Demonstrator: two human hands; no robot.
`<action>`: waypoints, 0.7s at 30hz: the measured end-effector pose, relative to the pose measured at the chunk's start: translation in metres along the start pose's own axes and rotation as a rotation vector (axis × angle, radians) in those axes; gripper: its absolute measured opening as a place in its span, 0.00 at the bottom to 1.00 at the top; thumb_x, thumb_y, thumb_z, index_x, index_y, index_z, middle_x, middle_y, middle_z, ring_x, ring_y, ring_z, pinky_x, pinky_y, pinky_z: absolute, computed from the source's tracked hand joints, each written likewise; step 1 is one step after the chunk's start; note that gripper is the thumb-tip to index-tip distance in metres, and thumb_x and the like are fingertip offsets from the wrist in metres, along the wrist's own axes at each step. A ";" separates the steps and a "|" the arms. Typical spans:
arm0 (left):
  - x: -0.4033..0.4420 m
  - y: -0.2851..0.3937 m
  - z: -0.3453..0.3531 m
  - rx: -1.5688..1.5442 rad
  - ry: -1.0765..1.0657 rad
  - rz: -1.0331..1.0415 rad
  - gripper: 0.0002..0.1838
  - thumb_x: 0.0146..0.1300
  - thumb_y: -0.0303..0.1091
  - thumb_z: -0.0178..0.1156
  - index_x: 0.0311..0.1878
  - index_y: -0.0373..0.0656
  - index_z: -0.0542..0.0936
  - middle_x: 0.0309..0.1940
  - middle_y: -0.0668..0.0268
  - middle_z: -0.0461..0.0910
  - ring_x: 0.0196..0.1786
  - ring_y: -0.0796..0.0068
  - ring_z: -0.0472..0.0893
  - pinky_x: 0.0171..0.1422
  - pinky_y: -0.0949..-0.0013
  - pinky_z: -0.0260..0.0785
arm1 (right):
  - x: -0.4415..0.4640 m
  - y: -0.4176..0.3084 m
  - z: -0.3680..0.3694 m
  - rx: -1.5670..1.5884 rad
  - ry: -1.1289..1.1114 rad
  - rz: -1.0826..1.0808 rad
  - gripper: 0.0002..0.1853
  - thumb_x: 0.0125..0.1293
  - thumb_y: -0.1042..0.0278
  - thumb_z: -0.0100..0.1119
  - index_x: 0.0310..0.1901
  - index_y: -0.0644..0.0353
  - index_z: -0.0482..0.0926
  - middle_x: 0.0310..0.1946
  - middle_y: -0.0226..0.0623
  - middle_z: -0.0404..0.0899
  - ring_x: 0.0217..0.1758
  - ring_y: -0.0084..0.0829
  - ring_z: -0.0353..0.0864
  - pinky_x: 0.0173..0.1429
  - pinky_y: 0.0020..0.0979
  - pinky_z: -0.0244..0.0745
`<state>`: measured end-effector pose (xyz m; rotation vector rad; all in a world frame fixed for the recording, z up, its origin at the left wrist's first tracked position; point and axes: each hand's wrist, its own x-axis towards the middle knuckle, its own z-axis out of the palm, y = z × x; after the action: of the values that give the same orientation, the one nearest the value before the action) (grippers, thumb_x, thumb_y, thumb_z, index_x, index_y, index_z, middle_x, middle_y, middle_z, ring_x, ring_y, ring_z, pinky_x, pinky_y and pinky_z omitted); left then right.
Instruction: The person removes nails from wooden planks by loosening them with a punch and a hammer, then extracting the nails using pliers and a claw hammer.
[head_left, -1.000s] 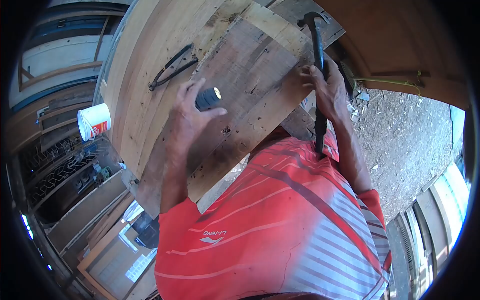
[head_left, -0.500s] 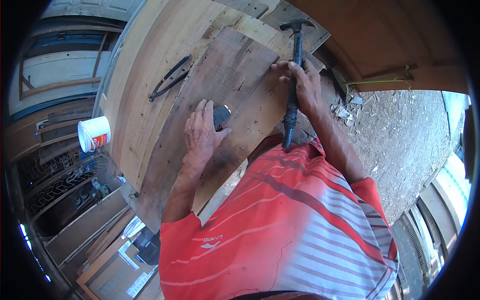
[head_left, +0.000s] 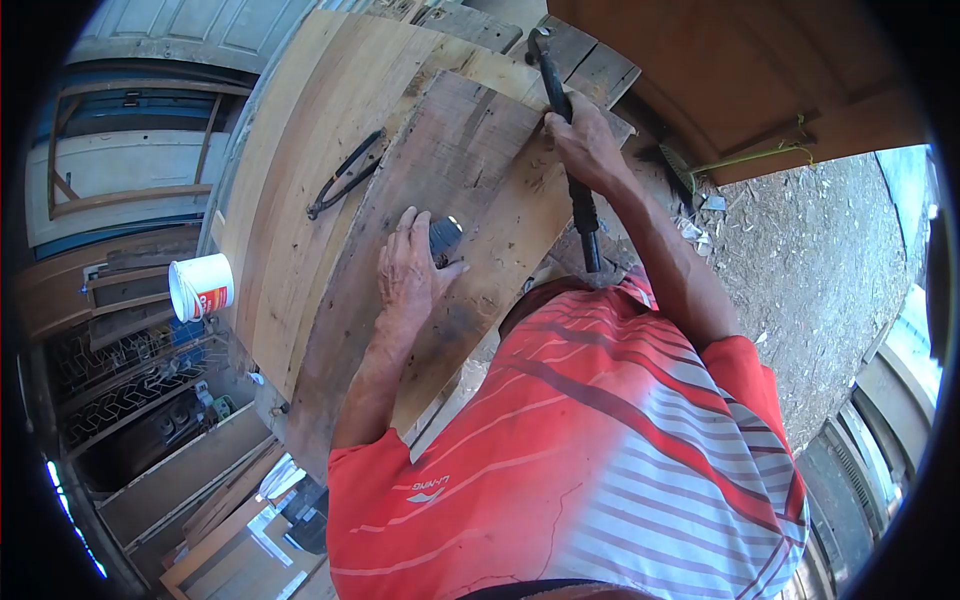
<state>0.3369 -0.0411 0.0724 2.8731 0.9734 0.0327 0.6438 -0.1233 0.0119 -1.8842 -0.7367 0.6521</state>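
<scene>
Wood base: weathered dark plank point(head_left: 445, 160) lies diag. on light board point(head_left: 280, 230). LH point(head_left: 405, 268) is over plank, fingers close together and curled on dark cyl. point(head_left: 445, 236), thumb apart on its near side; palm-side contact hidden. Cyl. is over plank, mid-area, pale end facing away from palm; exact type can't be told. RH point(head_left: 587, 145) has fingers clamped on hammer point(head_left: 583, 213), upper handle, near head. Hammer is R. of cyl.: head fwd., butt twd. red/white shirt point(head_left: 480, 400). Hammer-to-wood contact: can't tell. Pincers point(head_left: 364, 148) lie on light board, L. of plank, handles spread, ends near plank edge. White bucket point(head_left: 200, 278) w/ red label is beyond L. edge of board, well apart from both hands. Brn. panel point(head_left: 740, 90) at far R., w/ green cord point(head_left: 755, 155) along lower edge; littered ground point(head_left: 810, 270) adj.
</scene>
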 end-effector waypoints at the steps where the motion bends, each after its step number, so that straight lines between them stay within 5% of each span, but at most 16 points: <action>1: 0.000 0.001 0.000 0.002 -0.006 -0.006 0.54 0.37 0.45 0.88 0.70 0.42 0.71 0.69 0.50 0.75 0.64 0.48 0.79 0.66 0.50 0.74 | 0.000 0.002 -0.001 0.126 -0.007 0.056 0.18 0.72 0.63 0.57 0.54 0.69 0.75 0.41 0.52 0.84 0.42 0.40 0.88 0.48 0.43 0.80; 4: 0.000 0.003 -0.003 0.004 -0.003 -0.013 0.56 0.35 0.46 0.88 0.69 0.42 0.71 0.68 0.49 0.76 0.64 0.48 0.79 0.67 0.50 0.73 | 0.001 -0.005 -0.005 0.574 0.009 0.152 0.13 0.72 0.65 0.55 0.48 0.68 0.75 0.40 0.46 0.84 0.37 0.29 0.85 0.42 0.36 0.83; 12: 0.006 0.005 -0.038 -0.061 -0.053 -0.047 0.47 0.42 0.36 0.83 0.68 0.39 0.72 0.58 0.48 0.82 0.58 0.49 0.83 0.65 0.53 0.76 | -0.015 0.002 -0.018 0.641 -0.011 0.093 0.17 0.73 0.66 0.56 0.56 0.70 0.75 0.47 0.46 0.88 0.46 0.31 0.89 0.46 0.33 0.83; 15: 0.023 -0.018 -0.100 -0.239 -0.145 -0.112 0.40 0.47 0.38 0.80 0.63 0.39 0.73 0.51 0.48 0.84 0.51 0.47 0.85 0.55 0.55 0.79 | -0.028 -0.023 -0.034 0.653 -0.038 0.072 0.17 0.74 0.65 0.56 0.56 0.71 0.75 0.48 0.45 0.88 0.51 0.32 0.90 0.46 0.32 0.83; 17: 0.043 -0.046 -0.135 -0.340 -0.207 -0.216 0.37 0.49 0.33 0.77 0.64 0.36 0.76 0.52 0.57 0.83 0.57 0.66 0.83 0.65 0.64 0.73 | -0.034 -0.032 -0.039 0.578 -0.037 0.056 0.18 0.74 0.66 0.57 0.57 0.72 0.74 0.47 0.45 0.88 0.51 0.33 0.91 0.45 0.32 0.83; 21: 0.069 -0.111 -0.157 -0.371 -0.085 -0.128 0.29 0.50 0.35 0.74 0.56 0.37 0.77 0.42 0.64 0.79 0.45 0.70 0.77 0.54 0.67 0.73 | -0.049 -0.031 -0.037 0.554 -0.065 0.063 0.18 0.76 0.67 0.55 0.59 0.71 0.74 0.44 0.42 0.86 0.46 0.31 0.91 0.41 0.30 0.82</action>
<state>0.3159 0.1026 0.2152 2.4529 1.0120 0.0713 0.6308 -0.1704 0.0603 -1.3847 -0.4735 0.8601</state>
